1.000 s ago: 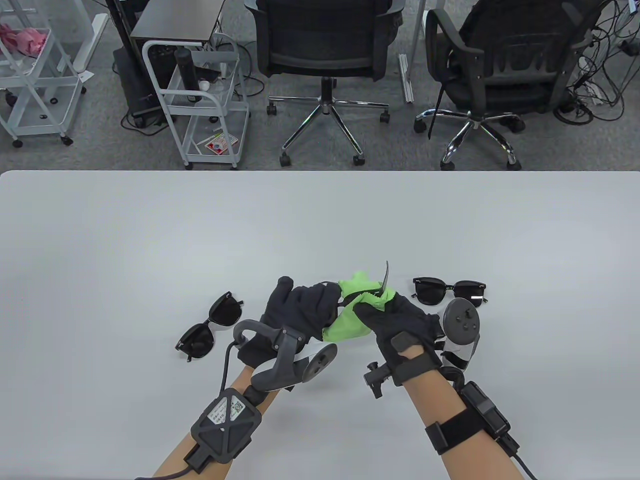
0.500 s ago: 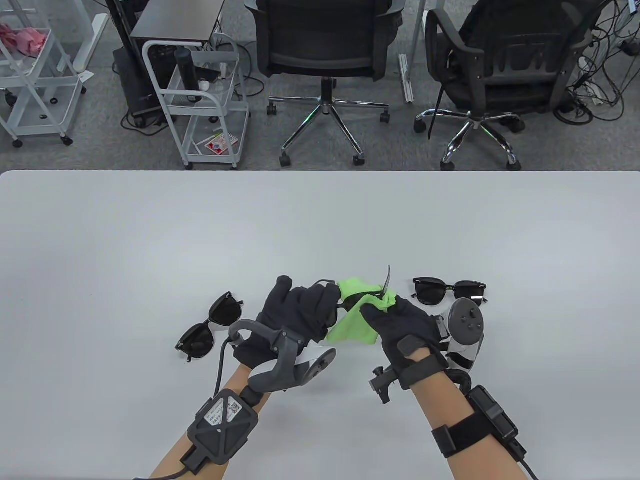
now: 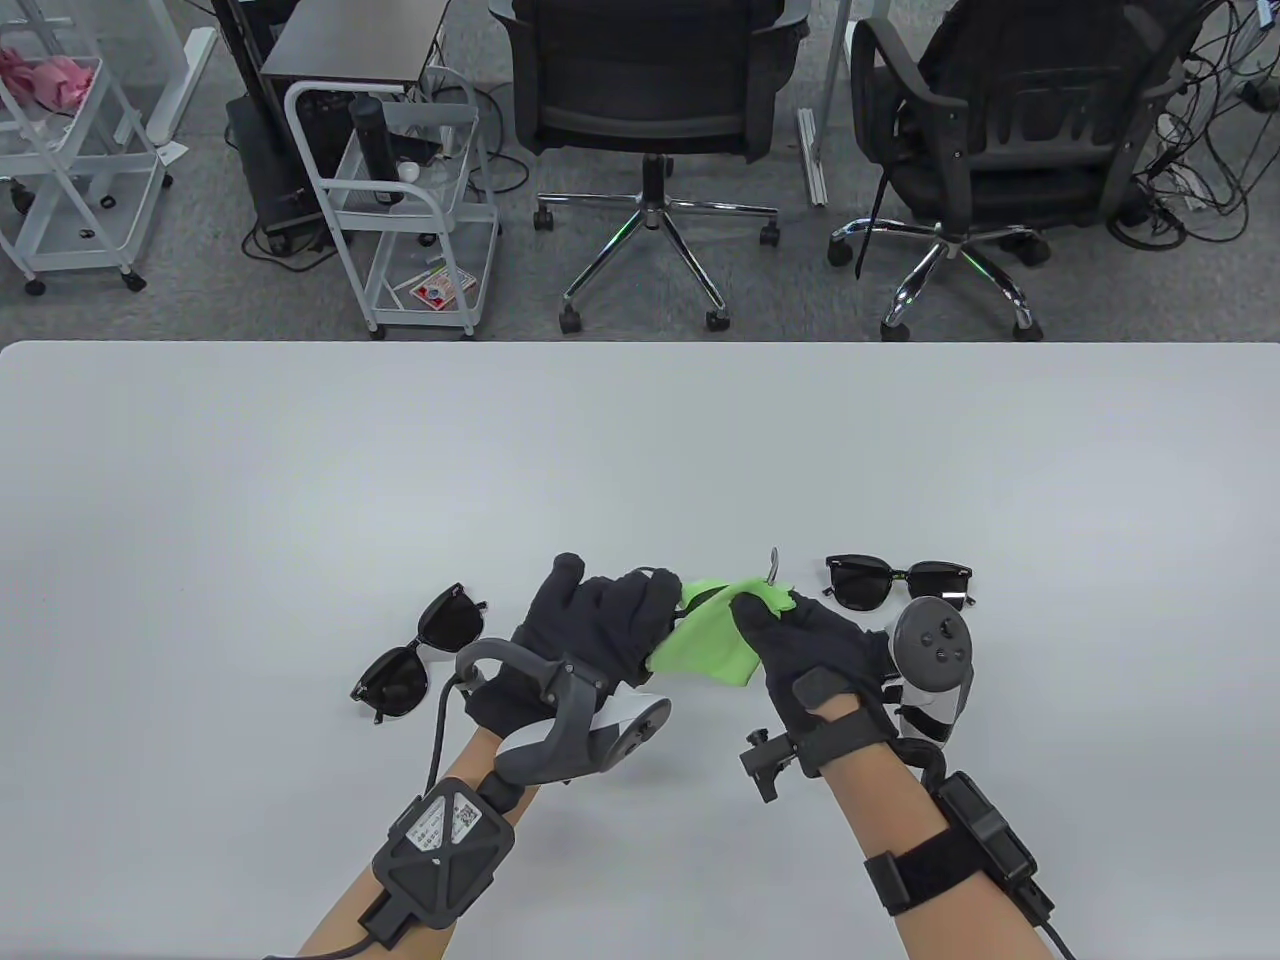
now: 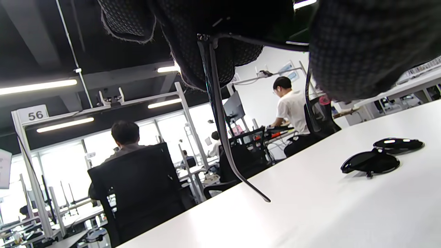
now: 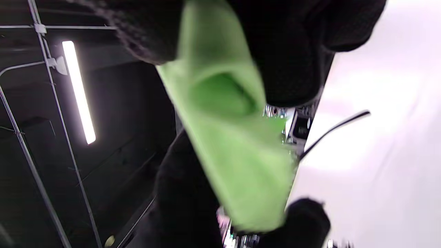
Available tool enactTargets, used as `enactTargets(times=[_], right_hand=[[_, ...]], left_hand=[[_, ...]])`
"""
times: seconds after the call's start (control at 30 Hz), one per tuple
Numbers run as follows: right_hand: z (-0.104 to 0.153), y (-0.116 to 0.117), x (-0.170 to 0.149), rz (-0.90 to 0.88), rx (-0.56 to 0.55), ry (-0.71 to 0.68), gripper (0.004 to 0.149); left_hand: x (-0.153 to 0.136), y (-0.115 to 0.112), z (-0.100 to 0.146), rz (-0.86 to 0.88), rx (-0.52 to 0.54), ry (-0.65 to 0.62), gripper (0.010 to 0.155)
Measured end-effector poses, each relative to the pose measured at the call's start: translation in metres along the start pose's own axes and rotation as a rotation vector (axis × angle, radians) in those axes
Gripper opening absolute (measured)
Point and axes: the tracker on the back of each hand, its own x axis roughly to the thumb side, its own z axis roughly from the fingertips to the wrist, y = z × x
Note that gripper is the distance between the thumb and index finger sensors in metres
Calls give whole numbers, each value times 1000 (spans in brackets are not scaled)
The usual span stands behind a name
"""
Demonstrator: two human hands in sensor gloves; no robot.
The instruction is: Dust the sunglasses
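My left hand [image 3: 600, 625] grips a pair of black sunglasses above the table; only a bit of frame [image 3: 700, 598] and one temple tip [image 3: 773, 563] show past the cloth. Its thin temple [image 4: 220, 117] hangs down in the left wrist view. My right hand [image 3: 800, 640] holds a green cloth [image 3: 705, 645] pinched over the glasses' lens; the cloth [image 5: 227, 137] fills the right wrist view. Most of the held glasses are hidden by cloth and gloves.
A second pair of black sunglasses [image 3: 415, 655] lies on the white table [image 3: 640, 450] left of my hands, also in the left wrist view [image 4: 382, 156]. A third pair [image 3: 898, 580] lies to the right. Office chairs and carts stand beyond the far edge.
My right hand has slid the cloth slightly left and down over the glasses. The upright temple tip now sticks out less above the cloth. The left hand has barely moved.
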Motion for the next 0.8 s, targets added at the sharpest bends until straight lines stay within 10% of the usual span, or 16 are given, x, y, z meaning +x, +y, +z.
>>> enactTargets(times=[0.8], right_hand=[[-3,-4,-1,119,0,10,41]], left_hand=[[3,0,2,-8,-1,-20,94]])
